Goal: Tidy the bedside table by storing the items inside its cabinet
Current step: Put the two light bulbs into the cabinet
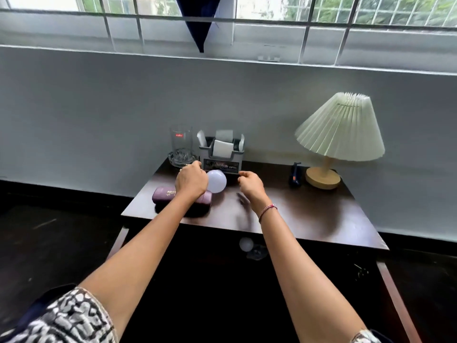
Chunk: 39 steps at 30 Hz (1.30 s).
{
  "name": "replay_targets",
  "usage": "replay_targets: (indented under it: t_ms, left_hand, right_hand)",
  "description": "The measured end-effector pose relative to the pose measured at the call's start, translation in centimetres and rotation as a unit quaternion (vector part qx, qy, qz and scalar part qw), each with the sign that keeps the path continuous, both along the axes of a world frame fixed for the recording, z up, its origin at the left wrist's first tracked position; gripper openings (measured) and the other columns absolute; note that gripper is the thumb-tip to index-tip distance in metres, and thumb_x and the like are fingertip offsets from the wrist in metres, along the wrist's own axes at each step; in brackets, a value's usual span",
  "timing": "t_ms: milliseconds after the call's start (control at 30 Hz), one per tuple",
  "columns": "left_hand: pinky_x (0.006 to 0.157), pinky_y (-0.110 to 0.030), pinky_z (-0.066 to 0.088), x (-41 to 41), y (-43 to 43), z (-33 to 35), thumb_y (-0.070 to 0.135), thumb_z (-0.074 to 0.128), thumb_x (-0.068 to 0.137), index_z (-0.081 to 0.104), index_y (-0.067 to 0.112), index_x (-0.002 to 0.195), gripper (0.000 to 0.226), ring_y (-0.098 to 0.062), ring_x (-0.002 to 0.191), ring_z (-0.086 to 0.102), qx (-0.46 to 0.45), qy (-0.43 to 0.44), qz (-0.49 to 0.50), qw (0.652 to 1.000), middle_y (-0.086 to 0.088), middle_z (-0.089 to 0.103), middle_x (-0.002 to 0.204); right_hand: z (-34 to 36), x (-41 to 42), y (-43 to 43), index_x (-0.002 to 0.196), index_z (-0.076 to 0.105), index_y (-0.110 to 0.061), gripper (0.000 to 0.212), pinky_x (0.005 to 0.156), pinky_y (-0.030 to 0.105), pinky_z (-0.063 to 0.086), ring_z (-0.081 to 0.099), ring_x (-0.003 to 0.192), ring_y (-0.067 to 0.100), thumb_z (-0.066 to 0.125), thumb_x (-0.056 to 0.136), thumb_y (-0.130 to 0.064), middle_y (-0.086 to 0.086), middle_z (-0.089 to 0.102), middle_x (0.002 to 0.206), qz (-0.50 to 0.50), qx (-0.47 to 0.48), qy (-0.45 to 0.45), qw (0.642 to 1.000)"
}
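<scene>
Here the white bulb (217, 181) is lying on the dark surface (309, 214), just in front of the grey organiser box (221, 158) and touching or almost touching the left hand (191, 180). Its round dome is facing right and toward the near edge; its long axis seems to be running left and slightly far, with the base hidden behind the hand. The left hand's grip is curling closed around that hidden end, though whether it is truly clamping the bulb cannot be told. The right hand (251, 183) is hovering just right of the bulb, fingers loosely curled together and holding nothing.

To do this step well, the person is probably best gripping the bulb by its neck, not squeezing the dome, and steadying it with the right hand so it is not rolling off.

A purple case (181, 198) is lying lengthwise left to right under the left wrist. A glass tumbler (181, 142) is standing on an ashtray (180, 158) at the far left; a pleated lamp (340, 134) is standing at the far right, a dark small object (296, 175) beside it.
</scene>
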<state>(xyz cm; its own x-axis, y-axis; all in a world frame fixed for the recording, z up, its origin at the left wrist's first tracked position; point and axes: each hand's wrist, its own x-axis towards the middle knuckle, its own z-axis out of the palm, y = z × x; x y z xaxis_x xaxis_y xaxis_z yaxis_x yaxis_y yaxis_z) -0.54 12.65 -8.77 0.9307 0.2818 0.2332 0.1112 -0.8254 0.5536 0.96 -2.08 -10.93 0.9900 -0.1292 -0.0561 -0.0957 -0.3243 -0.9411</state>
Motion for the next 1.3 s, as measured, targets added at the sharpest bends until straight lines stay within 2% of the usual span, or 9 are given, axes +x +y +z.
replay_targets:
  t_ms: [100,200,333,567,700,833,933,1067,1300]
  left_hand:
    - [0.101,-0.040,0.038,0.3,-0.2,-0.2,0.013,0.038,0.090,0.058,0.009,0.122,0.037,-0.039,0.119,0.051,0.008,0.044,-0.001,0.999,-0.022,0.057,0.127]
    - [0.109,-0.048,0.033,0.5,-0.6,-0.3,0.014,0.039,0.088,0.061,0.011,0.117,0.036,-0.038,0.120,0.051,0.020,0.078,-0.004,0.997,-0.020,0.058,0.127]
    - [0.111,-0.055,0.025,0.7,-1.1,-0.6,0.014,0.041,0.088,0.064,0.016,0.114,0.035,-0.038,0.120,0.050,0.006,0.080,-0.002,0.997,-0.017,0.059,0.126]
    - [0.114,-0.061,0.010,-0.1,-2.4,-0.1,0.011,0.039,0.089,0.065,0.013,0.114,0.036,-0.038,0.122,0.048,-0.038,0.045,-0.027,0.998,-0.018,0.060,0.124]
    - [0.112,-0.057,0.021,-1.1,-3.0,0.4,0.015,0.040,0.092,0.065,0.009,0.112,0.033,-0.037,0.119,0.051,-0.072,-0.002,-0.029,0.997,-0.019,0.062,0.121]
    - [0.090,-0.035,0.042,-2.4,-3.4,0.7,0.019,0.041,0.095,0.066,0.007,0.113,0.033,-0.035,0.110,0.057,-0.132,-0.055,-0.061,0.988,-0.021,0.065,0.117]
    - [0.079,-0.032,0.040,-3.4,-3.6,0.9,0.022,0.042,0.095,0.069,0.009,0.107,0.032,-0.034,0.104,0.059,-0.153,-0.089,-0.074,0.981,-0.019,0.068,0.109]
    - [0.059,-0.027,0.022,-5.1,-3.3,0.6,0.027,0.043,0.096,0.066,0.004,0.079,0.037,-0.034,0.082,0.057,-0.170,-0.109,-0.083,0.976,-0.018,0.064,0.077]
    - [0.055,-0.017,0.034,-8.8,-3.2,-0.6,0.059,0.060,0.079,0.067,0.019,0.076,0.041,-0.009,0.064,0.054,-0.208,-0.095,-0.113,0.967,0.008,0.058,0.062]
  right_hand:
    - [-0.6,0.0,0.6,0.123,0.051,0.008,0.039,0.061,0.024,0.031,0.042,0.070,0.014,0.040,0.087,-0.001,0.007,0.049,0.089,0.034,0.027,0.025,0.999]
    - [-1.1,-0.5,1.6,0.131,0.046,0.001,0.044,0.055,0.016,0.028,0.036,0.063,0.003,0.038,0.088,0.002,-0.008,0.041,0.074,0.056,0.081,0.040,0.994]
    - [-1.1,-1.0,2.2,0.094,0.059,-0.009,0.033,0.040,0.017,0.023,0.034,0.045,0.006,0.033,0.084,0.009,0.000,0.041,0.059,0.087,0.125,0.034,0.988]
    - [-0.2,-1.7,1.2,0.071,0.061,-0.012,0.038,0.041,0.014,0.036,0.046,0.050,0.008,0.035,0.079,0.015,0.005,0.053,0.063,0.031,0.182,0.002,0.983]
    - [0.9,-2.4,0.9,0.088,0.061,-0.008,0.034,0.043,0.016,0.034,0.046,0.060,0.013,0.034,0.081,0.011,0.008,0.056,0.073,-0.002,0.181,-0.009,0.983]
    - [2.0,-3.6,0.3,0.100,0.059,-0.008,0.025,0.054,0.021,0.041,0.054,0.077,0.020,0.040,0.087,0.002,0.011,0.060,0.093,-0.047,0.183,-0.036,0.981]
    - [2.3,-5.2,-0.4,0.103,0.054,-0.008,0.012,0.067,0.024,0.051,0.058,0.088,0.019,0.051,0.092,-0.007,0.010,0.059,0.100,-0.043,0.200,-0.059,0.977]
    - [2.1,-7.6,-1.4,0.104,0.052,-0.004,0.016,0.075,0.023,0.053,0.056,0.092,0.017,0.059,0.090,-0.007,0.005,0.056,0.092,0.007,0.219,-0.067,0.973]
    - [1.5,-11.5,-2.9,0.135,0.033,-0.008,0.071,0.085,0.027,0.052,0.051,0.118,0.021,0.073,0.077,-0.006,0.013,0.037,0.131,0.035,0.249,-0.023,0.968]
